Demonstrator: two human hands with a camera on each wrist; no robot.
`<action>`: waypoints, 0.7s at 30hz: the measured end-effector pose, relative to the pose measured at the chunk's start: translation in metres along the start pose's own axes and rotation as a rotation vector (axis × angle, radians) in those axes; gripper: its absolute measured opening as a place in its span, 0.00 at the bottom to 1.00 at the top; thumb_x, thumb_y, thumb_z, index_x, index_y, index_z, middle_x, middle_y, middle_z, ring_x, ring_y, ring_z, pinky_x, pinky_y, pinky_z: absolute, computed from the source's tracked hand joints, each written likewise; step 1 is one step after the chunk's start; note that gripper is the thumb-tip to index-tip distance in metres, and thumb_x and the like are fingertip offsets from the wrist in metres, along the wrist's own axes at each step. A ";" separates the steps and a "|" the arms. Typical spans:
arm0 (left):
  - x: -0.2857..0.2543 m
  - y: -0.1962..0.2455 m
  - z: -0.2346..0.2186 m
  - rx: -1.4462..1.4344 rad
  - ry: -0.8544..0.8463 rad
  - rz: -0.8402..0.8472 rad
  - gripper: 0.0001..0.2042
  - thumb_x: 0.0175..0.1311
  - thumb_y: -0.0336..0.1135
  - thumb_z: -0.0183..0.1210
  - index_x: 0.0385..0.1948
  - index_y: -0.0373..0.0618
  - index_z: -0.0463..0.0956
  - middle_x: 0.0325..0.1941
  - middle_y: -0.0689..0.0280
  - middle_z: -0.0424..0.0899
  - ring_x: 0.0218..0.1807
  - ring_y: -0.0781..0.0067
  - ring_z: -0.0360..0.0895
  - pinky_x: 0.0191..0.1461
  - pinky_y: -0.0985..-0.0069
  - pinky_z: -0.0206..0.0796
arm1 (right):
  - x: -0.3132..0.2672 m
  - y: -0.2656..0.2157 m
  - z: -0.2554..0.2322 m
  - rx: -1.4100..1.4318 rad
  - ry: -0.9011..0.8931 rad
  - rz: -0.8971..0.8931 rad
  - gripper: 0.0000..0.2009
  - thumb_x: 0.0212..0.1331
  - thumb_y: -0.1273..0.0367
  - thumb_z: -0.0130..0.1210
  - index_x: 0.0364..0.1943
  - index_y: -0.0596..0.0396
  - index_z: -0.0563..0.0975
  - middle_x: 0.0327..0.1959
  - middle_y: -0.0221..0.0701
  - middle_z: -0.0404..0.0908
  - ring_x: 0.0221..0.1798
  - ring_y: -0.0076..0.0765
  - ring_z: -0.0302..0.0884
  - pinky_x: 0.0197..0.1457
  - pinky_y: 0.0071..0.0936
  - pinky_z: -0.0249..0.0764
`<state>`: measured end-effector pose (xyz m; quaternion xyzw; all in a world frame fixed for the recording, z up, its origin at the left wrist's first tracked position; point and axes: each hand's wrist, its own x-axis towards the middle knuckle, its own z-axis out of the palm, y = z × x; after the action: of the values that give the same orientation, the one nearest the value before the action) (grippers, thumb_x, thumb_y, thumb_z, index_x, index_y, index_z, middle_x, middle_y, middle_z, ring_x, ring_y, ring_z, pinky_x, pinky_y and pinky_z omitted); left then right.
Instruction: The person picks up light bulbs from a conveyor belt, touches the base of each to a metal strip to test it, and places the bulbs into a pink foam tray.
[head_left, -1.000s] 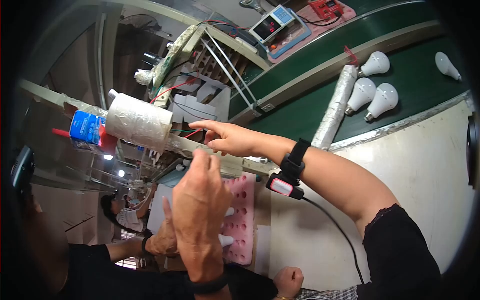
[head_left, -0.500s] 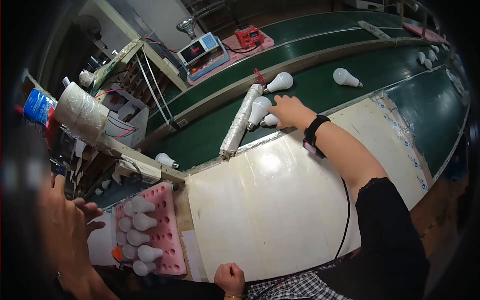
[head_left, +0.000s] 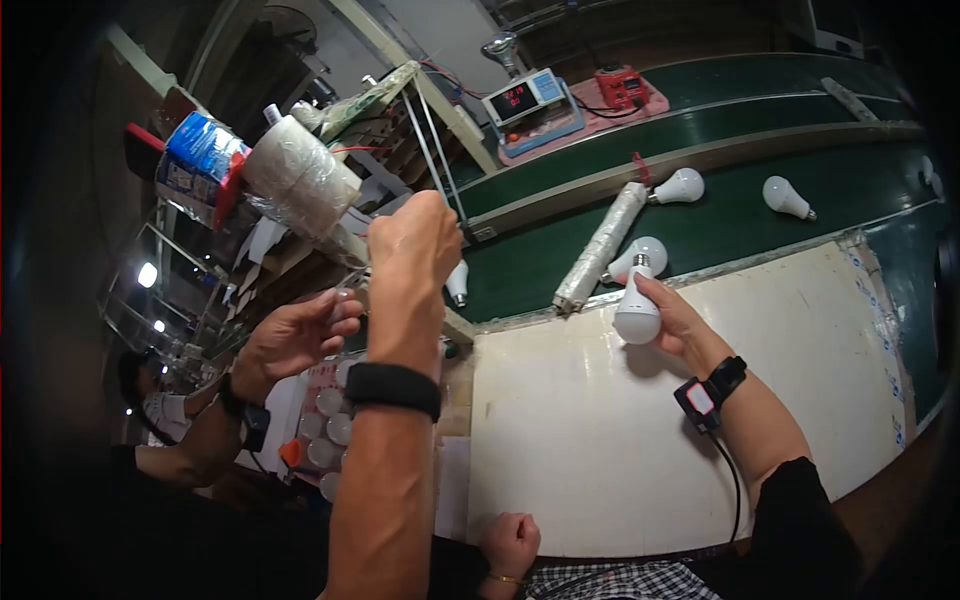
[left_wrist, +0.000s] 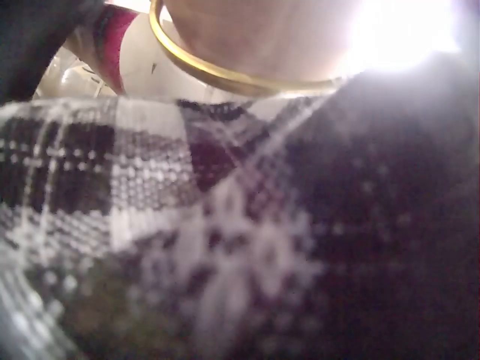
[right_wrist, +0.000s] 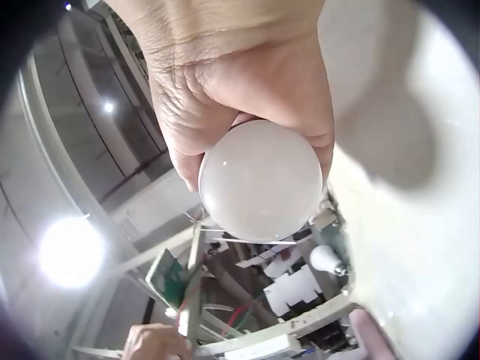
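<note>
My right hand (head_left: 675, 315) grips a white LED light bulb (head_left: 637, 318) above the pale board, its screw base up and its dome down. In the right wrist view the round dome (right_wrist: 261, 180) faces the camera, with thumb and fingers around its sides. Near the board's front edge, my left hand (head_left: 510, 545) is curled into a fist by the checked cloth, with nothing visible in it. The left wrist view holds mostly blurred checked cloth (left_wrist: 150, 165) and a gold bracelet (left_wrist: 217, 75). Just behind the held bulb, another bulb (head_left: 645, 255) lies on the green belt.
Another person's forearm and hand (head_left: 415, 240) cross the left side, with their other hand (head_left: 300, 335) beside it. Bulbs stand in a pink foam tray (head_left: 318, 378). A foil-wrapped bar (head_left: 605, 245) lies across the belt (head_left: 540, 240). A meter (head_left: 525, 100) stands at the back.
My right hand went from the wire area to the bulbs on the belt, took one, and brought it over the board. The other person's hands moved about at left. My left fist stayed put.
</note>
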<state>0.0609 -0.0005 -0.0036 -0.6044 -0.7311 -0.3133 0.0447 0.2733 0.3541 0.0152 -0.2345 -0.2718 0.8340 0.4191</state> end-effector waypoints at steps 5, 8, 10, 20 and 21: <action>-0.003 0.005 0.000 -0.028 -0.054 -0.060 0.05 0.53 0.28 0.60 0.21 0.45 0.73 0.17 0.62 0.72 0.19 0.59 0.70 0.24 0.65 0.63 | 0.004 0.003 -0.014 0.053 0.004 0.047 0.20 0.68 0.59 0.50 0.57 0.56 0.72 0.39 0.34 0.80 0.40 0.30 0.80 0.47 0.29 0.80; -0.004 0.003 -0.002 -0.014 -0.071 -0.085 0.05 0.54 0.28 0.60 0.21 0.45 0.73 0.17 0.62 0.72 0.19 0.61 0.70 0.24 0.66 0.63 | 0.007 0.003 -0.014 0.056 -0.004 0.005 0.19 0.67 0.58 0.50 0.55 0.55 0.73 0.39 0.33 0.80 0.42 0.29 0.80 0.47 0.29 0.79; -0.001 0.004 0.000 0.000 -0.089 -0.101 0.05 0.55 0.28 0.60 0.22 0.44 0.73 0.17 0.61 0.72 0.19 0.62 0.70 0.24 0.67 0.63 | 0.008 0.004 -0.013 0.071 -0.001 0.023 0.19 0.65 0.58 0.51 0.55 0.54 0.73 0.38 0.32 0.80 0.41 0.29 0.80 0.46 0.28 0.79; -0.003 0.002 0.000 0.048 -0.145 -0.126 0.05 0.58 0.31 0.60 0.24 0.45 0.74 0.18 0.61 0.74 0.19 0.63 0.72 0.25 0.68 0.65 | 0.007 0.002 -0.008 0.066 -0.003 0.058 0.17 0.64 0.60 0.53 0.53 0.52 0.73 0.38 0.30 0.79 0.39 0.26 0.78 0.44 0.28 0.77; -0.003 0.002 0.001 0.049 -0.142 -0.125 0.06 0.58 0.31 0.61 0.24 0.45 0.74 0.18 0.61 0.74 0.19 0.63 0.72 0.25 0.68 0.65 | 0.008 0.003 -0.009 0.067 -0.002 0.053 0.17 0.64 0.60 0.53 0.53 0.52 0.73 0.38 0.30 0.79 0.39 0.26 0.78 0.44 0.28 0.77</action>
<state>0.0639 -0.0026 -0.0049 -0.5770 -0.7762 -0.2537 -0.0119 0.2731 0.3612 0.0057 -0.2267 -0.2379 0.8537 0.4040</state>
